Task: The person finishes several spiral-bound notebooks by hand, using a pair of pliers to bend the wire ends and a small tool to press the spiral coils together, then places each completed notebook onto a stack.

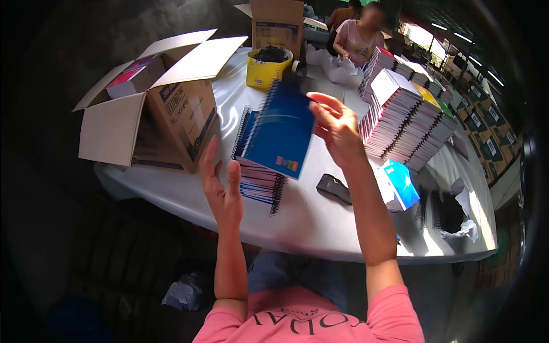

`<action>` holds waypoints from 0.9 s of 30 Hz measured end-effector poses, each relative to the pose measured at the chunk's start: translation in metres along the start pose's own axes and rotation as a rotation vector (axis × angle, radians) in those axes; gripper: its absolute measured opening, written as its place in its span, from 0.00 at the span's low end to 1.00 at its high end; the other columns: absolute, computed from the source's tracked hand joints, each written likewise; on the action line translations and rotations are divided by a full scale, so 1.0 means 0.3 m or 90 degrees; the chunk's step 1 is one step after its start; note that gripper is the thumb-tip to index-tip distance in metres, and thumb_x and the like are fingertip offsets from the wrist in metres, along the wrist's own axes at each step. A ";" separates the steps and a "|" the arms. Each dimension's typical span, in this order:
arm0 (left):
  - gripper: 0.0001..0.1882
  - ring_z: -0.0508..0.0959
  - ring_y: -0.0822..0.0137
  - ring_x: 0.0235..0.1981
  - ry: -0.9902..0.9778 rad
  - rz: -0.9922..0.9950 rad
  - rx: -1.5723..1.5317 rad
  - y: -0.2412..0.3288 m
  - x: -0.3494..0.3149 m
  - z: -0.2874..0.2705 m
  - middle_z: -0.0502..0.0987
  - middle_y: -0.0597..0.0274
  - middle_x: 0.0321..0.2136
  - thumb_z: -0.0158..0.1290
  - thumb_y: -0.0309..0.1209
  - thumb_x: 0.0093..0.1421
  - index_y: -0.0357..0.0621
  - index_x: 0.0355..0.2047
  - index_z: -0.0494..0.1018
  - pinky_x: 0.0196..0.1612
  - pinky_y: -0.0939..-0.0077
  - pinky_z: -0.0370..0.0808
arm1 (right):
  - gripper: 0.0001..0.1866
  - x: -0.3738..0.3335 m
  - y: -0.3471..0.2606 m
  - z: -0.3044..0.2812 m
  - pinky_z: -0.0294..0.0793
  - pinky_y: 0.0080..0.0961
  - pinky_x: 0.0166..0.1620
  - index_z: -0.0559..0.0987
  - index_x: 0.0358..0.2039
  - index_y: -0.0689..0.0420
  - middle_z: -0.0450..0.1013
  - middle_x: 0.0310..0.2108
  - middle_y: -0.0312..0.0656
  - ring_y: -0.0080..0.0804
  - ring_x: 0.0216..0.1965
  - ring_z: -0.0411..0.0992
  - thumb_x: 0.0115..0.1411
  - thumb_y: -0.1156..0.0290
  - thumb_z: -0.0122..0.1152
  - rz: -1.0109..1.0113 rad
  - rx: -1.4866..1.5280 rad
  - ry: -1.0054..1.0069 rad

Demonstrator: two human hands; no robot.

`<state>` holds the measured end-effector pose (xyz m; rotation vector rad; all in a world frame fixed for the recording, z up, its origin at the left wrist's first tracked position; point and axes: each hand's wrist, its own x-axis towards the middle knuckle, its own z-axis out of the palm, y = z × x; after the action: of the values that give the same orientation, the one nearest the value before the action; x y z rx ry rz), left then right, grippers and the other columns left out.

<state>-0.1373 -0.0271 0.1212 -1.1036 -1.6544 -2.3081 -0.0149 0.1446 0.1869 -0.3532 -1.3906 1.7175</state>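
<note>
My right hand (336, 127) grips the right edge of a blue spiral notebook (281, 131) between thumb and fingers. The notebook is tilted above a stack of spiral notebooks (257, 182), hiding much of the stack's top. Beside the stack, on its left, my left hand (220, 186) is open with the thumb up and the fingers apart, and holds nothing. A dark, flat object (334, 189), too unclear to name, lies on the table to the right of the stack.
An open cardboard box (174, 123) with notebooks inside stands at left. Behind is a yellow container (266, 73) of black pieces. Tall notebook stacks (400, 123), loose blue notebooks (402, 184) and black spiral coils (443, 210) occupy the right. A person (363, 37) works across the table.
</note>
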 end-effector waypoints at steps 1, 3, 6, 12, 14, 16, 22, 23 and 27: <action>0.28 0.66 0.61 0.55 -0.035 -0.035 -0.028 -0.034 0.009 -0.002 0.66 0.51 0.54 0.49 0.44 0.63 0.36 0.57 0.63 0.58 0.67 0.59 | 0.16 0.060 0.020 0.010 0.74 0.22 0.39 0.76 0.46 0.57 0.75 0.37 0.40 0.25 0.33 0.73 0.57 0.69 0.62 0.008 -0.089 -0.047; 0.30 0.65 0.60 0.57 -0.115 -0.093 -0.095 -0.108 0.041 0.004 0.65 0.51 0.56 0.48 0.46 0.64 0.37 0.59 0.61 0.59 0.68 0.58 | 0.16 0.140 0.098 -0.003 0.71 0.31 0.48 0.77 0.45 0.54 0.73 0.43 0.44 0.36 0.43 0.71 0.57 0.63 0.62 -0.038 -0.502 -0.118; 0.33 0.63 0.60 0.58 -0.157 -0.104 -0.117 -0.169 0.057 0.011 0.64 0.49 0.57 0.47 0.49 0.64 0.36 0.60 0.60 0.60 0.70 0.57 | 0.23 0.144 0.179 -0.017 0.61 0.38 0.58 0.75 0.49 0.51 0.66 0.51 0.49 0.46 0.55 0.62 0.59 0.49 0.54 -0.146 -0.683 -0.059; 0.32 0.69 0.62 0.53 -0.120 -0.091 -0.126 -0.191 0.078 0.051 0.70 0.48 0.51 0.44 0.51 0.64 0.34 0.56 0.65 0.57 0.71 0.62 | 0.26 0.143 0.314 0.033 0.66 0.22 0.48 0.77 0.41 0.64 0.74 0.36 0.41 0.27 0.42 0.69 0.66 0.50 0.46 0.052 -0.065 -0.005; 0.30 0.71 0.62 0.51 -0.076 -0.072 -0.083 -0.187 0.064 0.073 0.72 0.48 0.49 0.44 0.49 0.65 0.33 0.54 0.66 0.55 0.71 0.64 | 0.25 0.139 0.346 0.046 0.67 0.19 0.42 0.78 0.35 0.64 0.75 0.29 0.39 0.24 0.33 0.70 0.66 0.51 0.47 0.000 -0.052 0.019; 0.30 0.71 0.62 0.51 -0.053 -0.069 -0.054 -0.184 0.064 0.092 0.73 0.48 0.48 0.44 0.48 0.65 0.33 0.54 0.67 0.55 0.71 0.64 | 0.21 0.154 0.381 0.062 0.67 0.17 0.38 0.77 0.33 0.63 0.73 0.27 0.37 0.21 0.30 0.68 0.66 0.55 0.47 0.020 0.023 0.094; 0.34 0.69 0.61 0.54 -0.036 -0.060 -0.069 -0.221 0.059 0.105 0.70 0.49 0.52 0.42 0.53 0.65 0.33 0.56 0.64 0.57 0.69 0.62 | 0.24 0.157 0.384 0.048 0.65 0.19 0.47 0.74 0.43 0.65 0.72 0.35 0.40 0.25 0.40 0.68 0.67 0.53 0.43 0.081 0.040 0.059; 0.35 0.67 0.61 0.55 -0.010 -0.037 -0.089 -0.240 0.057 0.101 0.68 0.50 0.53 0.40 0.55 0.64 0.33 0.57 0.63 0.59 0.68 0.60 | 0.23 0.151 0.370 0.034 0.65 0.20 0.49 0.74 0.43 0.64 0.72 0.37 0.42 0.26 0.41 0.68 0.67 0.54 0.43 0.026 -0.074 0.076; 0.40 0.61 0.60 0.59 0.098 0.040 -0.058 -0.270 0.056 -0.034 0.64 0.53 0.56 0.34 0.61 0.64 0.36 0.60 0.55 0.63 0.63 0.53 | 0.12 0.088 0.232 -0.178 0.70 0.28 0.41 0.76 0.42 0.57 0.71 0.33 0.42 0.30 0.37 0.70 0.57 0.71 0.60 -0.316 -0.484 0.183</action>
<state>-0.1924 0.0027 0.0661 -0.9523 -1.4528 -2.3829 -0.0244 0.1998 0.1145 -0.5797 -1.6915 0.6660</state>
